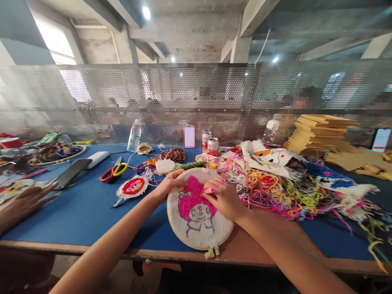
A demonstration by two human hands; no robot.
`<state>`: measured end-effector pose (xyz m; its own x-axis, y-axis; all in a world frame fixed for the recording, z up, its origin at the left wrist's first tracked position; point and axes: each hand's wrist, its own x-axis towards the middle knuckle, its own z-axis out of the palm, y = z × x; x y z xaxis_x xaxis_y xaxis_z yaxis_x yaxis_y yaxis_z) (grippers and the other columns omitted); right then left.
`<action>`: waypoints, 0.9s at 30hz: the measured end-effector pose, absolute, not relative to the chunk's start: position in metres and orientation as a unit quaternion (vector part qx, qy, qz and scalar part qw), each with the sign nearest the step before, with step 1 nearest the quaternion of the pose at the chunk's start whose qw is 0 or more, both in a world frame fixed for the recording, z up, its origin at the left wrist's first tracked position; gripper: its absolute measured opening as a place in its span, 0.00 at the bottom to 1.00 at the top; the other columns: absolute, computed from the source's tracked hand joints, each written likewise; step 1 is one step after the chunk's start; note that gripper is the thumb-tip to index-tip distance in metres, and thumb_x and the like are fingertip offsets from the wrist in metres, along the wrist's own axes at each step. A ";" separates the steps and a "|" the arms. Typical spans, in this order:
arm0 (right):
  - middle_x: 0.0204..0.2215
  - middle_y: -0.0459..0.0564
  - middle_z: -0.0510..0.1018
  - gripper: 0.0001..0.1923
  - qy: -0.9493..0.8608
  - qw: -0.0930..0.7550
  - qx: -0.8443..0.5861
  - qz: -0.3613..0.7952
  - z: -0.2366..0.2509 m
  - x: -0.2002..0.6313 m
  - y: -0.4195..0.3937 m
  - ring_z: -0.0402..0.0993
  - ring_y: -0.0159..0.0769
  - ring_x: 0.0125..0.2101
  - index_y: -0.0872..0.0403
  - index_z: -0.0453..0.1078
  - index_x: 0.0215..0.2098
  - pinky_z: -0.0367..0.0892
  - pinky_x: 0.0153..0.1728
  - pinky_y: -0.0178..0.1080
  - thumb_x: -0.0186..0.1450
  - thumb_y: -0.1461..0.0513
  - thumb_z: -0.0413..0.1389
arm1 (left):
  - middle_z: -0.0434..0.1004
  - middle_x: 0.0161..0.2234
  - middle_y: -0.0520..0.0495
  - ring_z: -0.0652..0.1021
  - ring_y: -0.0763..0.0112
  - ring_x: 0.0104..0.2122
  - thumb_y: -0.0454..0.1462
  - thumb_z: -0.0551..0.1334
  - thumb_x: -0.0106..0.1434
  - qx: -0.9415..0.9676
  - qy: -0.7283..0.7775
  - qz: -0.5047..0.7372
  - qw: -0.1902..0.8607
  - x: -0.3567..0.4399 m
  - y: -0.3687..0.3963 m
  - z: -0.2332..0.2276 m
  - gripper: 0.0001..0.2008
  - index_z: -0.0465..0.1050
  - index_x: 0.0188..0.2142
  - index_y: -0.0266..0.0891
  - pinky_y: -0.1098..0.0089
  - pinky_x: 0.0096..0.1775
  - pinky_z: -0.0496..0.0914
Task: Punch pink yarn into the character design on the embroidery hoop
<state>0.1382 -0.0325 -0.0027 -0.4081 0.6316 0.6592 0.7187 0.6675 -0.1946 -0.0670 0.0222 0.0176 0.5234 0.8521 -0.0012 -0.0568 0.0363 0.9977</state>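
Observation:
A round embroidery hoop [199, 241] lies on the blue table [85, 208] near its front edge. Its white cloth shows a drawn figure with a tufted pink hair patch [191, 197]. My left hand [167, 184] grips the hoop's upper left rim. My right hand [223, 199] rests on the cloth and holds a pink punch needle [214, 188], its tip at the pink patch. Pink yarn trails from the needle toward a tangled heap of coloured yarn [275, 192] on the right.
Another person's hand [21, 202] rests at the left edge by a black phone [71, 172]. Scissors [114, 170], a small tufted piece [132, 186], a water bottle [134, 136], two cans [210, 143] and stacked yellow boards [318, 130] lie beyond. A perforated metal screen [196, 90] backs the table.

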 end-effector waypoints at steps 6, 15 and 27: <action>0.31 0.46 0.76 0.07 -0.816 0.426 -0.391 -0.008 -0.001 0.140 -0.036 0.72 0.31 0.29 0.52 0.63 0.30 0.64 0.33 0.36 0.66 0.60 0.49 | 0.67 0.19 0.55 0.68 0.77 0.17 0.30 0.62 0.45 0.592 0.334 0.358 0.640 -0.069 0.023 0.019 0.09 0.64 0.27 0.37 0.76 0.19 0.59; 0.29 0.48 0.75 0.08 -0.794 0.460 -0.397 0.014 -0.001 0.142 -0.037 0.72 0.33 0.28 0.52 0.63 0.32 0.67 0.30 0.36 0.66 0.58 0.48 | 0.70 0.19 0.48 0.76 0.64 0.29 0.42 0.62 0.48 0.482 0.447 0.457 0.599 -0.081 0.005 0.048 0.11 0.73 0.28 0.36 0.70 0.22 0.59; 0.29 0.49 0.75 0.08 -0.787 0.470 -0.399 0.015 -0.002 0.142 -0.037 0.72 0.33 0.26 0.53 0.63 0.33 0.66 0.28 0.35 0.66 0.58 0.48 | 0.64 0.10 0.49 0.77 0.64 0.29 0.45 0.55 0.46 0.312 0.514 0.583 0.546 -0.241 0.028 0.124 0.14 0.64 0.11 0.41 0.72 0.21 0.61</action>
<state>0.1421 -0.0372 -0.0016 -0.2389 0.6416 0.7289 0.6143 0.6812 -0.3983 -0.2410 0.0277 0.1240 -0.2093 0.9576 -0.1979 -0.3162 0.1252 0.9404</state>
